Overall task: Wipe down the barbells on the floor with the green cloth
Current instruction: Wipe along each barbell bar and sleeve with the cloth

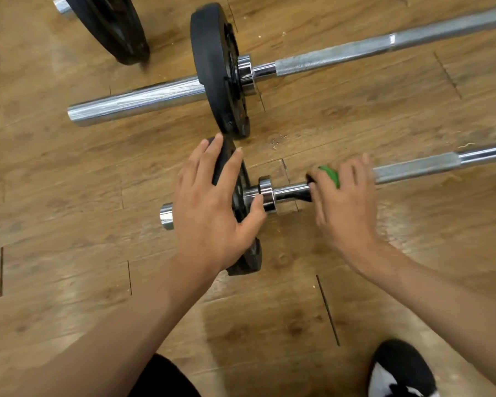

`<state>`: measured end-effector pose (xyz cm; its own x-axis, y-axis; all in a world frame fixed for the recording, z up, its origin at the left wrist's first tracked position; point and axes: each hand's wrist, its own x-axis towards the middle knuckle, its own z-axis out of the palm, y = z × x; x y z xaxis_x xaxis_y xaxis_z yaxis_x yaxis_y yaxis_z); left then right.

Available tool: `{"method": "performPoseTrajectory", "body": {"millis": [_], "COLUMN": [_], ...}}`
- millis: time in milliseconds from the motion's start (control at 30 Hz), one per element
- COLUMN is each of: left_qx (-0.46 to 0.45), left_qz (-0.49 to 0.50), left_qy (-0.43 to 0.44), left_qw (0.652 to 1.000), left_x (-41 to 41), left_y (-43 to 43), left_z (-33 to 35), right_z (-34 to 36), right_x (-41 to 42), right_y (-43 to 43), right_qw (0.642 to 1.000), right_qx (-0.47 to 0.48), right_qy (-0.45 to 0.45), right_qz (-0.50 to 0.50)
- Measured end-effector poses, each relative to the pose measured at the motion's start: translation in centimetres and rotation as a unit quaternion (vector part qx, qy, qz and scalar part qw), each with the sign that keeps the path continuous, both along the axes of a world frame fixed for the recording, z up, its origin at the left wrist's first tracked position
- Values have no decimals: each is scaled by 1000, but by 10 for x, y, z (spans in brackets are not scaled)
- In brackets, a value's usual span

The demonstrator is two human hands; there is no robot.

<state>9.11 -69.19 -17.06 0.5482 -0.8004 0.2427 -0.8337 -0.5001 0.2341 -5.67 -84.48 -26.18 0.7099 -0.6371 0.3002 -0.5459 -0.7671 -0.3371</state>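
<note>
With the left hand (209, 207) spread flat on the plate (248, 260) to stop the near barbell (418, 167) rolling, the right hand (347, 207), curled round the green cloth (330, 174) on the shaft near the collar (267, 193), should squeeze firmly and sweep outward.

Bright, even indoor light falls from above, leaving soft pale sheen on the wooden floor (69, 224) and only faint, short shadows under the plates. The far barbell (138, 100) carries streaked white glare along its chrome sleeve, and the near barbell (281, 193) shows small hard highlights on its collar. Motion blur smears the right hand (347, 202) and the green cloth (331, 174) it grips; the left hand (209, 207) reads a little crisper. Floor grain turns soft and streaky toward the left and bottom edges, where the wide lens splays the plank seams outward. The shoe (401, 371) in the lower right corner is soft.
</note>
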Motion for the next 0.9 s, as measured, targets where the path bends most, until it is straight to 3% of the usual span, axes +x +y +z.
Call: {"method": "performPoseTrajectory", "body": {"millis": [67, 167, 300, 467, 533, 633, 733, 900], "left_qx": [8, 27, 22, -10, -11, -4, -4, -12], "left_qz": [0, -1, -10, -6, -4, -6, -13, -17], "left_qy": [-10, -7, -12, -28, -30, -26, -32, -29], "left_qw": [1000, 1000, 1000, 1000, 999, 1000, 999, 999], "left_x": [-1, -1, -5, -12, -14, -17, -19, -23], "left_y": [1, 4, 5, 12, 13, 14, 18, 22], "left_z": [-1, 2, 0, -4, -5, -4, -3, -5], "right_z": [-1, -6, -12, -4, -2, 0, 0, -8], "right_x": [25, 7, -68, -70, -40, 5, 9, -59], "right_y": [28, 5, -67, -66, -29, 27, 27, -55], "right_qw": [997, 992, 996, 994, 997, 999, 993, 997], "right_qx": [12, -30, -79, -14, -12, 17, -3, -75], "right_qy": [-6, 9, -2, 10, 6, -12, 5, 11], "right_qz": [72, 125, 40, -106, -80, 49, 119, 15]}}
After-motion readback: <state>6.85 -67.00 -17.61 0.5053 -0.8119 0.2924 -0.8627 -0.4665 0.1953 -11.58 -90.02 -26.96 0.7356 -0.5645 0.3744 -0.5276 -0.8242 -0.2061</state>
